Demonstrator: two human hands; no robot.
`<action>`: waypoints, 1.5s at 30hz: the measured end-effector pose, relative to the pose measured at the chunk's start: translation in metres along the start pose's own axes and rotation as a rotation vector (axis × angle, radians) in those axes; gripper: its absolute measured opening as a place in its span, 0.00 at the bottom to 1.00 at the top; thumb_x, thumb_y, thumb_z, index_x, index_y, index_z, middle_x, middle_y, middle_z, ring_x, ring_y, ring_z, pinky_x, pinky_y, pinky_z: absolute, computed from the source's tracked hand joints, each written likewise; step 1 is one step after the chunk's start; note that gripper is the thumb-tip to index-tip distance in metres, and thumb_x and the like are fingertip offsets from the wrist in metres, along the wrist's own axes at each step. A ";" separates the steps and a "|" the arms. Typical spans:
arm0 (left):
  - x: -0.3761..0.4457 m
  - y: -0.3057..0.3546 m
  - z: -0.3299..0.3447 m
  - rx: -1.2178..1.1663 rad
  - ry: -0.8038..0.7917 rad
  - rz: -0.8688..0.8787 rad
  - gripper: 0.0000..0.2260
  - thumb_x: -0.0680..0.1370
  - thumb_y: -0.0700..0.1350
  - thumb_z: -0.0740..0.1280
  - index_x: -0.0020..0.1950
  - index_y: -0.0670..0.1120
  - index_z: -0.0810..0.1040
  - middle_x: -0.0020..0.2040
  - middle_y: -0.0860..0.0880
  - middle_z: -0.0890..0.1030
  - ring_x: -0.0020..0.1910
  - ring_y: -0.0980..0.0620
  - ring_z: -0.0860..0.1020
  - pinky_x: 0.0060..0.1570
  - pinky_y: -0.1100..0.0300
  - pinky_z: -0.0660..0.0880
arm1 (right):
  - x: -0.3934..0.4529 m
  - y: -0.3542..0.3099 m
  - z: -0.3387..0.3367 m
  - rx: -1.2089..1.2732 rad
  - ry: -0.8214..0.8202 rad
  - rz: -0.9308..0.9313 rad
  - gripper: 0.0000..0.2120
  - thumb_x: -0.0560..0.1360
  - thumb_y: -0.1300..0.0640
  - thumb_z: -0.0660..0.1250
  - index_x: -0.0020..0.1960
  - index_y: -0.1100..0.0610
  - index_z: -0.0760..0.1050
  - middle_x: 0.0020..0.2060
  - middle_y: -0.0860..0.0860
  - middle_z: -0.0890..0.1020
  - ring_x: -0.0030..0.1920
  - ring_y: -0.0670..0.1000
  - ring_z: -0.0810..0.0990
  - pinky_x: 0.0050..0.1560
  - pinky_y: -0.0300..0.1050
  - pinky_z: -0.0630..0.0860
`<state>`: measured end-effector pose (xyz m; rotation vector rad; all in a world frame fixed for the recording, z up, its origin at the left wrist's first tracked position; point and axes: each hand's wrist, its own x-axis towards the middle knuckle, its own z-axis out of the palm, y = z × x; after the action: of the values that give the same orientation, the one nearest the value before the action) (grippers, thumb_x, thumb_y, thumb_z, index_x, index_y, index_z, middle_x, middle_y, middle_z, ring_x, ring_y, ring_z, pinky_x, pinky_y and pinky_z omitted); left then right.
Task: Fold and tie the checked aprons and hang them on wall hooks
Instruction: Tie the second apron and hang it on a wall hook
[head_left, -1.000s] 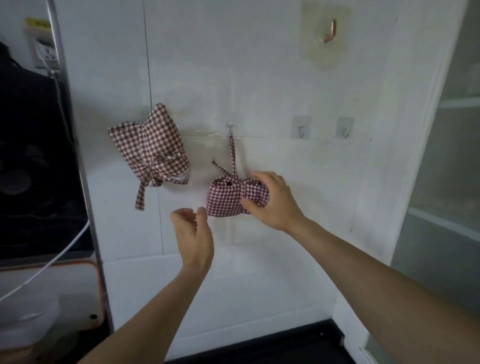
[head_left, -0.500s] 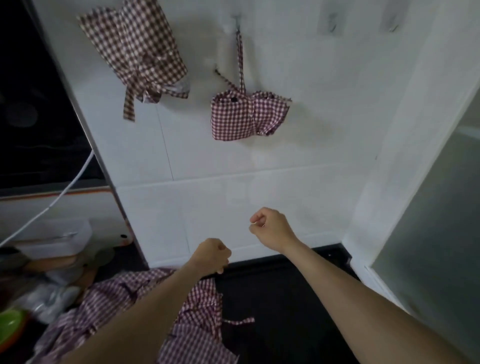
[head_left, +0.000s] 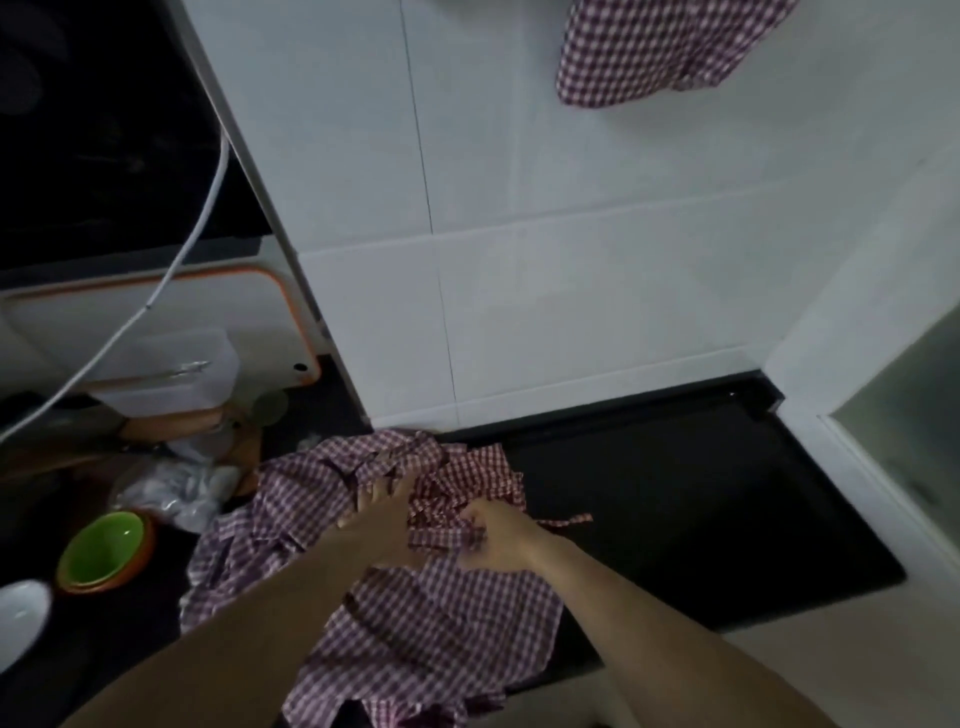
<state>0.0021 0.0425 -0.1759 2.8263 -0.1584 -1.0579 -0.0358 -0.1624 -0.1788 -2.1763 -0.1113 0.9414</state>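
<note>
Presently: loose checked apron (head_left: 415, 613), crumpled on black countertop (head_left: 701, 509).
Left hand (head_left: 379, 519) and right hand (head_left: 493, 538) both curl fingers into its bunched fabric; folded apron (head_left: 649, 47) hangs on the white wall above.

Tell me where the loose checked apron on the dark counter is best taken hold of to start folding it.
Probably at the bunched upper edge of the loose apron, where the left hand and right hand already meet it, coming down from above. Its ties trail out there, and the body lies crumpled flat toward the counter front.
</note>
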 end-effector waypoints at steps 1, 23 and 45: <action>0.002 -0.008 0.007 0.012 -0.012 0.006 0.56 0.70 0.59 0.76 0.80 0.53 0.35 0.80 0.41 0.41 0.79 0.35 0.46 0.74 0.36 0.57 | 0.003 0.006 0.012 -0.035 0.013 0.009 0.36 0.73 0.45 0.74 0.76 0.53 0.63 0.71 0.51 0.68 0.71 0.53 0.68 0.68 0.43 0.66; -0.008 -0.009 -0.079 -0.449 0.509 0.213 0.17 0.84 0.50 0.59 0.47 0.39 0.79 0.47 0.40 0.83 0.47 0.40 0.80 0.50 0.51 0.77 | -0.053 -0.031 -0.066 0.153 0.708 0.063 0.11 0.77 0.49 0.70 0.49 0.55 0.73 0.44 0.48 0.78 0.47 0.50 0.78 0.42 0.39 0.72; -0.120 0.141 -0.216 -0.266 0.652 0.575 0.13 0.78 0.47 0.67 0.36 0.42 0.74 0.37 0.44 0.81 0.40 0.44 0.79 0.38 0.58 0.71 | -0.310 -0.020 -0.248 0.733 1.578 -0.061 0.05 0.75 0.69 0.68 0.47 0.62 0.80 0.46 0.57 0.83 0.51 0.59 0.84 0.36 0.34 0.79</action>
<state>0.0468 -0.0635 0.0845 2.4751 -0.6482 -0.0271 -0.0934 -0.4059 0.1296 -1.6079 0.7724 -0.8223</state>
